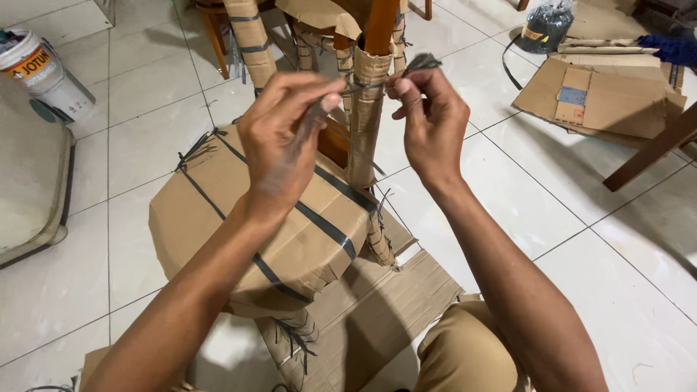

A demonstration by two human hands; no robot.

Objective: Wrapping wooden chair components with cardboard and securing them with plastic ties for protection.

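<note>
A wooden chair lies wrapped in brown cardboard; its padded seat (247,218) is bound with dark plastic strapping. One cardboard-wrapped leg (365,123) stands upright in front of me. A dark strap (421,63) runs around that leg near its top. My left hand (287,131) pinches one end of the strap on the leg's left side. On the right side, my right hand (432,120) grips the other end, whose frayed tip sticks out above the fingers. Both hands are pulled close to the leg.
A flat cardboard sheet (385,312) lies on the white tiled floor under the chair. More cardboard pieces (602,98) and a dark plastic bag (546,27) lie at the upper right. A white paint bucket (43,72) stands at the upper left. Another wooden leg (650,152) slants in from the right.
</note>
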